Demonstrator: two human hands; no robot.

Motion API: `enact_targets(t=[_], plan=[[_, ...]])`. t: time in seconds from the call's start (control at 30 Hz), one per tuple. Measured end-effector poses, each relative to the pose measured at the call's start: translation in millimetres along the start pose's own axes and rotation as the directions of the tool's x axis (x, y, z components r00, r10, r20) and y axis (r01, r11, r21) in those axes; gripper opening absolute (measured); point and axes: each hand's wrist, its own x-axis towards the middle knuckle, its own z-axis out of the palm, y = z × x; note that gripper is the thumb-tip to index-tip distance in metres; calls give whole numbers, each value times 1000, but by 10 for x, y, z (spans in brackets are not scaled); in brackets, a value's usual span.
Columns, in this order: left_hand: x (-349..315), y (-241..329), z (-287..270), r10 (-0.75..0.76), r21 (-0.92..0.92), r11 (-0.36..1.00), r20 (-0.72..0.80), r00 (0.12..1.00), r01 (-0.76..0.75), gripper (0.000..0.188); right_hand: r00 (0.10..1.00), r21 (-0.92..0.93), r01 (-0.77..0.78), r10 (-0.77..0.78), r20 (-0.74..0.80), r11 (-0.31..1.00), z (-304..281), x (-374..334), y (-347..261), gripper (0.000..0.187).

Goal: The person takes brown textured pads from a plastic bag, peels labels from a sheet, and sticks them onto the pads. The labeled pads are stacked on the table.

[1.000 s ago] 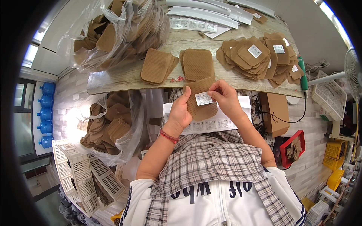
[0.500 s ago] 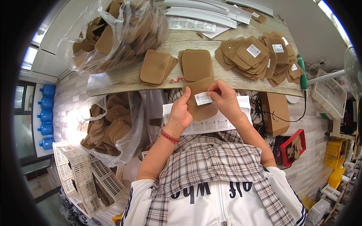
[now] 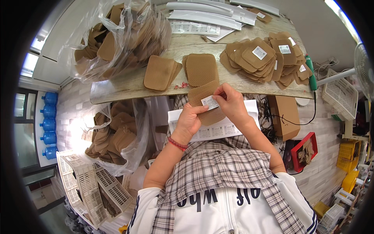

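Over my lap, my left hand [image 3: 187, 124] grips a brown textured pad [image 3: 203, 91] with rounded corners. A small white printed label [image 3: 210, 103] lies on the pad's face, and my left thumb presses its left end. The fingertips of my right hand [image 3: 233, 103] pinch the label's right end; whether that end is stuck down cannot be made out. Beneath both hands, a white sheet of printed labels [image 3: 249, 113] rests across my lap. Just beyond, at the table's near edge, are a stack of unlabelled pads [image 3: 201, 70] and a second small stack [image 3: 159, 73].
Labelled pads [image 3: 255, 62] are heaped at the table's right, beside a green-handled corded tool [image 3: 312, 74]. A plastic bag of brown pads [image 3: 134, 43] stands at left. Label strips [image 3: 204, 17] lie at the back. Another bag [image 3: 120, 128] and white crates [image 3: 83, 185] sit lower left.
My left thumb has come down from the pad's upper left edge onto the label's left end. The pad has tilted slightly. My right hand still pinches the label's right end.
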Motion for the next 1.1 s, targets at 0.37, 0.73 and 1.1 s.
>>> enact_targets(t=[0.37,0.73,1.1], plan=[[18,-66,20,11,83,997,-80,997,-5,44,997,-241,65,-72,-21,968,-15,-15,-42,43],[-32,-55,12,-11,21,1000,-62,998,12,48,979,212,-122,153,-137,970,-141,-10,327,39],[-63,-106,143,54,184,982,-39,998,-46,45,908,641,-409,359,216,649,-93,-34,284,19]])
